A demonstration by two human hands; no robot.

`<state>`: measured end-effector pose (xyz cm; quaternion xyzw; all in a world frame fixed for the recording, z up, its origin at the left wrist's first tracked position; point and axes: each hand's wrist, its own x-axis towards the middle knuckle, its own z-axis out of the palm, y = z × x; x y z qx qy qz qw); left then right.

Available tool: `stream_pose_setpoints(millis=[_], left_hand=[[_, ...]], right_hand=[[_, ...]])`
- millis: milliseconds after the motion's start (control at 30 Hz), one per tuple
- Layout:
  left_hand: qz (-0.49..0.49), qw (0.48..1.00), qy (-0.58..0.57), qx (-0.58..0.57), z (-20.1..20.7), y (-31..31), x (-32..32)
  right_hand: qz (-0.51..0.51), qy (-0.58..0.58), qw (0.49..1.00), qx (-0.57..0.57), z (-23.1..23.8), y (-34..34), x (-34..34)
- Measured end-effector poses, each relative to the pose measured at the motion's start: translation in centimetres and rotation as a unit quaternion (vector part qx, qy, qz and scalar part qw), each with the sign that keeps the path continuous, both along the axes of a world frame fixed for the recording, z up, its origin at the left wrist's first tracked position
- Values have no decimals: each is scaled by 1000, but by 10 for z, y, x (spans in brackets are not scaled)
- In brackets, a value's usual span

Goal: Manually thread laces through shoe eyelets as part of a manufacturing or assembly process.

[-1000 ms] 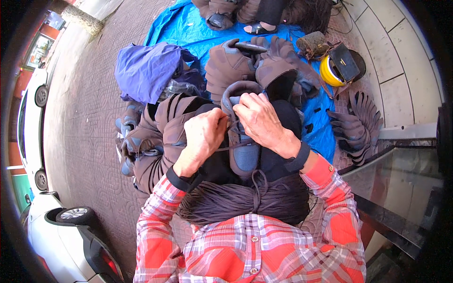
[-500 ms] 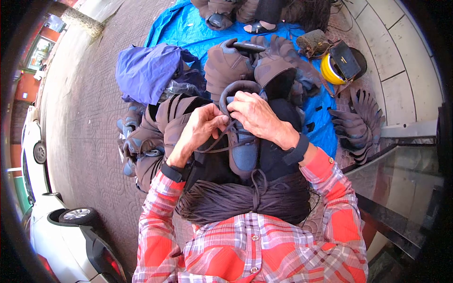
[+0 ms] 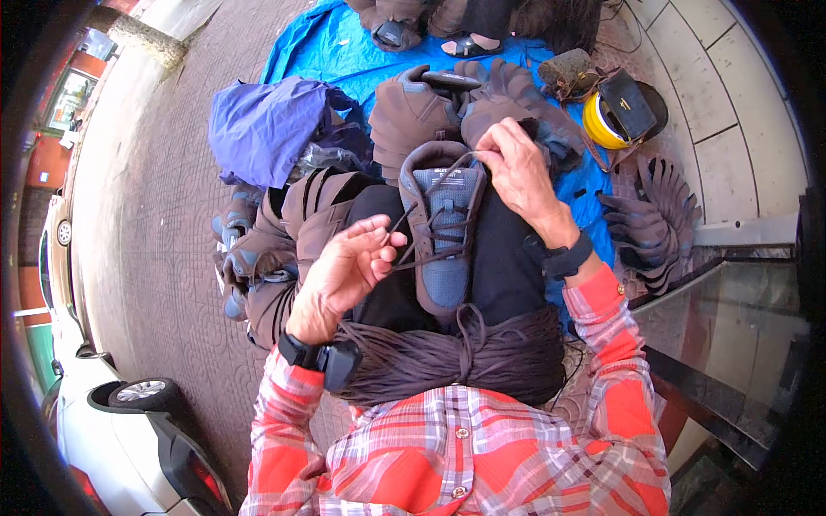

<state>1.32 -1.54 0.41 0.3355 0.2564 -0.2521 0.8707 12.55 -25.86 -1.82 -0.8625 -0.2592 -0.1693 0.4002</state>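
Observation:
A brown and blue lace-up shoe [image 3: 445, 288] rests between my thighs, its toe toward me and its opening away. Dark laces cross its tongue in several rows. My right hand [image 3: 522, 176] is raised beside the collar, thumb and forefinger pinching one end of a shoelace [image 3: 445, 181] drawn taut across the tongue. My left hand [image 3: 348, 265] is left of the shoe, palm partly upward, fingers loosely curled on another stretch of lace that comes out of the shoe's side. Across my lap lies a thick bundle of dark laces [image 3: 396, 365], tied in the middle.
Stacked shoe uppers [image 3: 413, 116] lie beyond my knees, with more uppers [image 3: 288, 232] at my left and a fanned row [image 3: 656, 224] at right. A blue tarp [image 3: 331, 52], purple cloth [image 3: 267, 129], yellow container [image 3: 600, 125] and glass-topped case [image 3: 723, 318] surround me. Another person's sandalled foot [image 3: 471, 46] shows ahead.
My right hand has moved up and right off the shoe, pulling the lace end across the tongue. My left hand has come down and back toward me, uncovering the lacing.

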Motion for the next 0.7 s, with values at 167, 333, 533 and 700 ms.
stream_pose_setpoints(millis=[167,333,533,700], left_hand=[[149,942,87,-289,-21,17,-4],[185,905,124,-363,-10,12,4],[144,989,-8,28,-9,-14,-16],[-75,807,-336,480,-11,-19,10]], right_hand=[[271,515,641,500,13,37,-8],[163,478,627,593,-15,11,14],[-43,195,666,719,-25,-93,62],[52,276,704,653,-10,-65,39]])
